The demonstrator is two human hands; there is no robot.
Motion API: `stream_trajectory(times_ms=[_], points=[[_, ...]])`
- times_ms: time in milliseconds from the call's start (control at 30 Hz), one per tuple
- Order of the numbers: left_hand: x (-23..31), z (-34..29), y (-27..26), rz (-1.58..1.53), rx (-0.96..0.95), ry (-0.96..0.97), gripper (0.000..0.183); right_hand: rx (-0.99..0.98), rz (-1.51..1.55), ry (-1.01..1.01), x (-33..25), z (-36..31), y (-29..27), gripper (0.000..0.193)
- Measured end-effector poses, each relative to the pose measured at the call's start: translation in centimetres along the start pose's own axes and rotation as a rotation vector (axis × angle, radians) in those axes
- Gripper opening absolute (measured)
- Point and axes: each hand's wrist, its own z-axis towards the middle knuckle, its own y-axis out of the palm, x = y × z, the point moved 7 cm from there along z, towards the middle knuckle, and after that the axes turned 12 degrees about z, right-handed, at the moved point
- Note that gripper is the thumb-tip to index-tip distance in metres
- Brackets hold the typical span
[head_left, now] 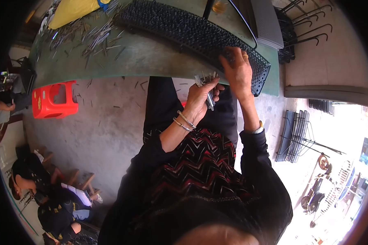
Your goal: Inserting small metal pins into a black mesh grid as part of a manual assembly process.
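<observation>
While left hand (200, 96) clamps bundle of thin grey metallic-looking strips (210, 102), right hand (238, 74) bends over long black perforated tray (188, 29) on green tabletop (151, 61), fingertip grip hidden; step seems strip insertion; next move needs careful alignment.

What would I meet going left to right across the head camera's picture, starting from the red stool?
Red stool → left hand gripping thin strips → right hand → dark panels.
</observation>
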Motion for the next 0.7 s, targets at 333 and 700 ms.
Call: stream_trajectory(times_ms=[333, 700], points=[[0.2, -0.4, 0.0, 0.008, -0.029, 0.019, 0.020, -0.454, 0.567, 0.313, 1.0, -2.0, 0.0, 0.016], [-0.3, -0.4, -0.9, -0.068, 0.003, -0.021, 0.025, 0.057, 0.090, -0.081, -0.5, 0.4, 0.3, 0.007]])
